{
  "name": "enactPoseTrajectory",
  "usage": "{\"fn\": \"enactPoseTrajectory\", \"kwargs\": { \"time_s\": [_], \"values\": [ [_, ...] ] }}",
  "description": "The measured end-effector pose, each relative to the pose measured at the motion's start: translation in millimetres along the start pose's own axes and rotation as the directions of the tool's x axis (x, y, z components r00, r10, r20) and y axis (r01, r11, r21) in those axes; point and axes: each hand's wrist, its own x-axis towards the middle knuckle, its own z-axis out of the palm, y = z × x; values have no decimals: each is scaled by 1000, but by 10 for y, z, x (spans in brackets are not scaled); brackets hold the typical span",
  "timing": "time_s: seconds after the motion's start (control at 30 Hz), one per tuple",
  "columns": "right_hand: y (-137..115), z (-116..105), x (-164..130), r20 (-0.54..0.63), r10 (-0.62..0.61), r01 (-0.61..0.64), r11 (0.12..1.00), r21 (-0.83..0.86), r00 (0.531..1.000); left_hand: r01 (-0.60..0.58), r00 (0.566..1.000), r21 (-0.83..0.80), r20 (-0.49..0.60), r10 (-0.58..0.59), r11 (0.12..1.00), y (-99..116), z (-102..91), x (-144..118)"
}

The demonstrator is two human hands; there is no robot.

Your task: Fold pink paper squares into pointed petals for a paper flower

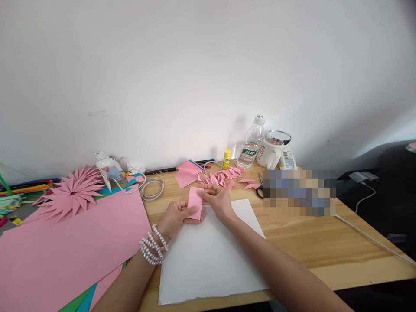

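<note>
Both hands pinch a small pink rectangular paper slip [195, 202] over a white paper sheet [208, 255] on the wooden worktop [308, 242]: the left hand [177, 219] has its grip closed on the slip's lower edge, while the right hand [217, 200] nips its top corner. At twelve o'clock lies a heap of folded pink paper triangles [224, 177]; at nine o'clock sits a large pink card sheet [71, 247].

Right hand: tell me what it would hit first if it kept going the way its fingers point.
The right hand points away toward the wall, so it would probably first meet the pile of folded pink paper pieces just beyond its fingertips; depth is hard to judge.
</note>
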Motion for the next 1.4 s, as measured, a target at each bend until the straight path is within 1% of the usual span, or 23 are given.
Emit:
{"fn": "enactPoseTrajectory", "kwargs": {
  "time_s": [0.23, 0.37, 0.67, 0.87, 1.23, 1.4],
  "values": [
    [11, 2, 6, 0, -7, 7, 1000, -12, 1000, 5, 1000, 3, -22, -5, 1000, 16, 15, -9],
    [9, 0, 12, 1, 7, -7, 1000, 3, 1000, -6, 1000, -4, -17, 6, 1000, -11, 6, -4],
    [29, -8, 16, 9, 6, -7, 1000, 8, 1000, -22, 999, 18, -42, 22, 1000, -35, 5, 9],
    [57, -12, 27, 15, 2, -2, 1000, 7, 1000, -11, 996, 20, -86, 13, 1000, -23, 31, 6],
    [-10, 23, -8, 21, -18, 18, 1000, -10, 1000, -30, 992, -7, -123, 29, 1000, -32, 47, 7],
    [-16, 28, -10, 8, -18, 18, 1000, -17, 1000, -33, 993, -3, -115, 32, 999, -38, 46, 7]
  ]
}}
